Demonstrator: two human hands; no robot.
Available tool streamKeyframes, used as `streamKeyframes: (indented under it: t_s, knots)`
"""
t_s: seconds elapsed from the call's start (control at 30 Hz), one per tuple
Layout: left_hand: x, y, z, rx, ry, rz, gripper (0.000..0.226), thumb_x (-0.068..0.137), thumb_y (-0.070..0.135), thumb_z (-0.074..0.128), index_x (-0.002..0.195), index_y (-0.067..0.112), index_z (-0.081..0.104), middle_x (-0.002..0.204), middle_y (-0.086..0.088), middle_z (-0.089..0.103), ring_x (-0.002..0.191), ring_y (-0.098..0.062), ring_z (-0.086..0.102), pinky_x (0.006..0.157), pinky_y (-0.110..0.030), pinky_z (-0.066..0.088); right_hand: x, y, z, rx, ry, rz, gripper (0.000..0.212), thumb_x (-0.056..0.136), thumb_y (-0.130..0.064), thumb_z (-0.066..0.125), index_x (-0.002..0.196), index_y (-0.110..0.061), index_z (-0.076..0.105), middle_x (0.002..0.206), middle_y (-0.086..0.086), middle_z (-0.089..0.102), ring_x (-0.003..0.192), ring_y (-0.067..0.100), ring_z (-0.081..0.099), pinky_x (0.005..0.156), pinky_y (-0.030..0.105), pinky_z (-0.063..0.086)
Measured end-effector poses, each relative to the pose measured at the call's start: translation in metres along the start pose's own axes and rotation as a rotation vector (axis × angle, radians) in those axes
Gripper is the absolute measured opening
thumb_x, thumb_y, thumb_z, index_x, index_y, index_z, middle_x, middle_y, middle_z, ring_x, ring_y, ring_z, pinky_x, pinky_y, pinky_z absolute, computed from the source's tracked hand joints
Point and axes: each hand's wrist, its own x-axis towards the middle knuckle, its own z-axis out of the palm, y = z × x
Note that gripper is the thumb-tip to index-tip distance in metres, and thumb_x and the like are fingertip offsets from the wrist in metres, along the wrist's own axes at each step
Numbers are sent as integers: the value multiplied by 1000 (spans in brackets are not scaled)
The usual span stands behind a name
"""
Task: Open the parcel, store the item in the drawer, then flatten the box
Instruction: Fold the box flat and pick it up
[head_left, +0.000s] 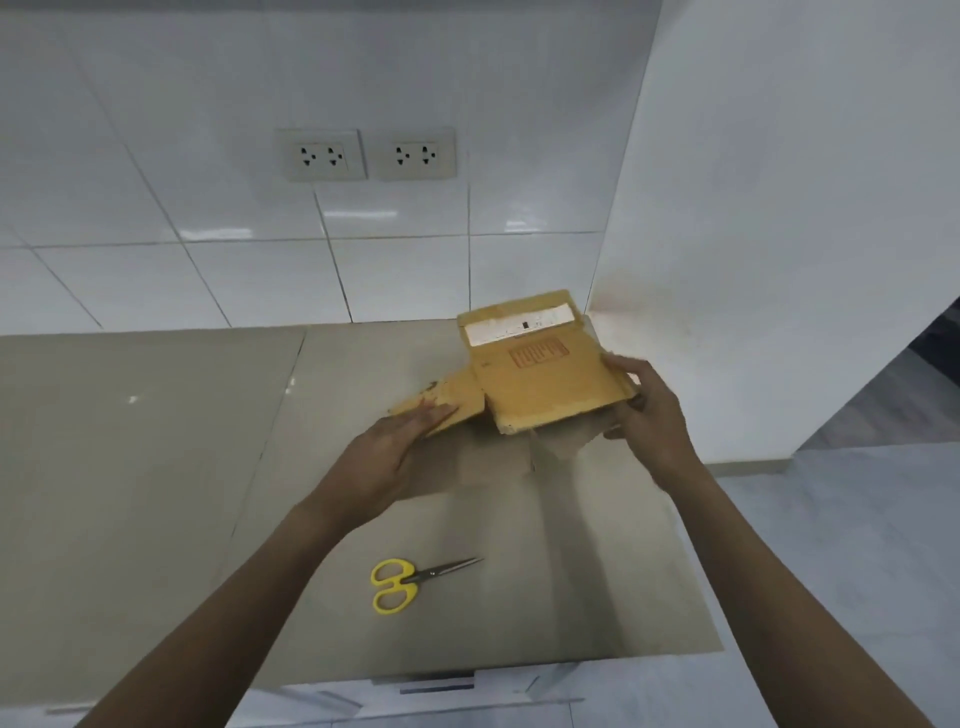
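Note:
A yellow-brown cardboard box (540, 371) with a white label strip and a printed stamp is held above the grey countertop (156, 467), tilted toward me. One flap (441, 402) sticks out to its left. My left hand (395, 452) lies flat with fingers pressed on that flap. My right hand (644, 410) grips the box's right edge, thumb on top. The box's contents and any drawer are hidden from view.
Yellow-handled scissors (410, 582) lie on the counter near its front edge, blades pointing right. A white tiled wall with two socket plates (366, 154) stands behind. A white side wall (779, 234) bounds the counter's right end, with floor beyond.

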Motion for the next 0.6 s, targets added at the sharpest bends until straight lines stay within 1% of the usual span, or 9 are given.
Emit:
streamKeyframes:
  t_s: [0.07, 0.13, 0.23, 0.3, 0.37, 0.43, 0.47, 0.53, 0.6]
  knots:
    - [-8, -4, 9, 60, -20, 48, 70, 84, 7, 33, 147, 39, 28, 156, 0, 31, 138, -22, 35, 108, -26, 29, -19, 20, 6, -38, -1, 11, 49, 88, -1, 52, 121, -38, 53, 108, 4, 58, 79, 22, 65, 60, 34, 60]
    - [-22, -14, 27, 93, -101, 44, 76, 78, 4, 34, 146, 37, 31, 155, -3, 33, 138, -22, 37, 108, -27, 32, -42, 50, 15, -92, -48, 74, 47, 87, -2, 57, 118, -37, 55, 111, 4, 61, 79, 22, 67, 62, 34, 60]
    - [-49, -35, 63, 193, -186, 84, 79, 71, -1, 47, 142, 33, 41, 139, -11, 54, 122, -26, 57, 95, -33, 49, -70, 81, 31, -191, -146, 285, 40, 88, -8, 59, 118, -34, 55, 111, 4, 64, 83, 16, 65, 65, 30, 58]
    - [-61, -47, 82, 290, -284, 101, 67, 75, 16, 49, 139, 35, 41, 130, -9, 62, 115, -25, 63, 90, -37, 53, -78, 83, 38, -236, -227, 449, 34, 91, -17, 56, 124, -25, 53, 110, 3, 62, 81, 11, 61, 62, 21, 51]
    - [-68, -50, 88, 341, -324, 68, 50, 89, 46, 44, 138, 40, 40, 139, -3, 56, 127, -23, 53, 101, -50, 43, -75, 77, 38, -394, -384, 488, 41, 90, -31, 55, 129, -21, 47, 120, 1, 55, 97, 17, 57, 77, 25, 46]
    - [-64, -44, 86, 297, -302, -28, 63, 88, 73, 22, 135, 38, 45, 150, 3, 42, 141, -20, 35, 110, -62, 24, -66, 70, 37, -686, -492, 436, 59, 80, -45, 57, 133, -26, 38, 132, 3, 45, 118, 27, 46, 93, 37, 42]
    - [-57, -39, 83, 287, -259, -66, 74, 82, 80, 16, 134, 36, 46, 153, 5, 37, 144, -19, 27, 112, -63, 19, -62, 64, 37, -808, -467, 382, 63, 78, -46, 58, 135, -29, 36, 138, 5, 39, 125, 31, 40, 98, 43, 38]
    - [-37, -30, 81, 249, -223, -143, 84, 73, 86, 18, 137, 37, 41, 158, 5, 23, 148, -18, 13, 114, -61, 13, -54, 49, 46, -850, -361, 232, 61, 81, -42, 57, 137, -33, 37, 151, 0, 29, 134, 30, 31, 105, 49, 29]
    - [-14, -25, 86, 221, -342, -229, 92, 66, 89, 32, 145, 45, 20, 162, 0, 0, 149, -25, -5, 112, -63, 7, -42, 43, 63, -800, -393, 109, 55, 86, -46, 48, 140, -37, 36, 156, -5, 23, 141, 25, 22, 109, 52, 21]
